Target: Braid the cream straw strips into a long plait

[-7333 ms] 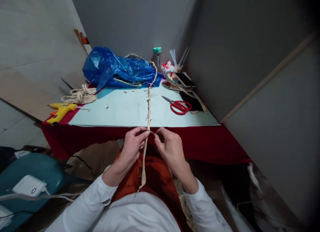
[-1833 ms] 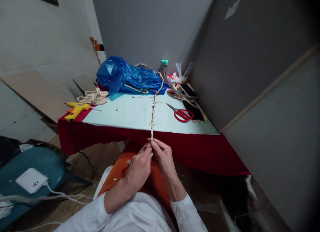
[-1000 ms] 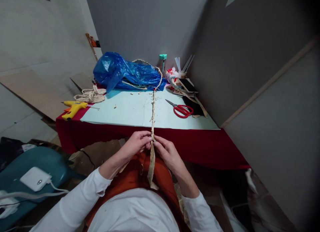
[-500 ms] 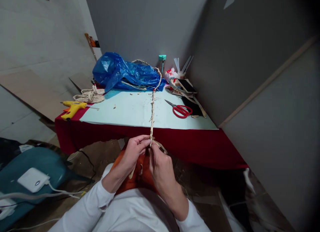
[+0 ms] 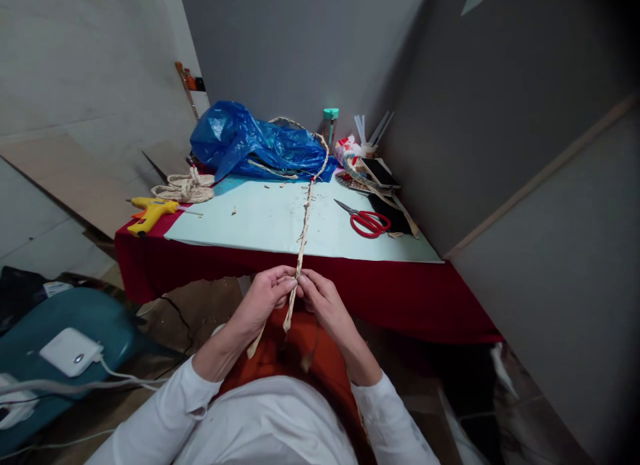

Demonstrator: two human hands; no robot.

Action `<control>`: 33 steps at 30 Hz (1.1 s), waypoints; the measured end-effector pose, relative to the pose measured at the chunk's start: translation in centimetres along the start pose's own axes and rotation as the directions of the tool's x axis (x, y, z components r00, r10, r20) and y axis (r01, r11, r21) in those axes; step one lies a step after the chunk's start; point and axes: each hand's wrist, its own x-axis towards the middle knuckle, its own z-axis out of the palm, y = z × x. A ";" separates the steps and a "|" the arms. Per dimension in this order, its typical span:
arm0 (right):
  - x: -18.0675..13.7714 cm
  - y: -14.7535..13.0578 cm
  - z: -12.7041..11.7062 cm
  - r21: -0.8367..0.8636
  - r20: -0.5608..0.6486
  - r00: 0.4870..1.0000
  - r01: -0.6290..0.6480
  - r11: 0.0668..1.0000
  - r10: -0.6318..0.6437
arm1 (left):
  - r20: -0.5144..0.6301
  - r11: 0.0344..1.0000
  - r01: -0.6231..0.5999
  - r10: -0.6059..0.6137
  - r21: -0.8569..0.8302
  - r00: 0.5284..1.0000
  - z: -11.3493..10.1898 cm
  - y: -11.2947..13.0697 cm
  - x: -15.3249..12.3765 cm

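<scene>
A pale braided straw cord (image 5: pixel 304 223) runs from the blue plastic bag (image 5: pixel 250 143) across the light blue sheet (image 5: pixel 260 221) and down over the table's front edge. My left hand (image 5: pixel 263 298) and my right hand (image 5: pixel 320 301) meet just below that edge, over my orange lap. Both pinch the cord's near end, fingers closed on the loose strands. Two flat strands hang down from my fingers.
Red scissors (image 5: pixel 367 219) lie on the sheet to the right, beside a phone (image 5: pixel 381 173) and a cup of glue sticks (image 5: pixel 369 133). A yellow glue gun (image 5: pixel 150 213) and a coil of cord (image 5: pixel 184 188) sit at the left. The red tablecloth (image 5: pixel 400 295) hangs in front. A teal chair (image 5: pixel 65 331) carries a white charger.
My hands stay at the cord's end and keep shifting strands; the right hand has turned back beside the left. The camera view has shifted slightly.
</scene>
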 end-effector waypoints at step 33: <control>-1.7 0.5 0.4 0.425 -0.085 0.984 -0.106 0.899 0.156 | -0.080 0.720 -0.270 0.412 0.639 0.908 -0.7 0.9 -1.3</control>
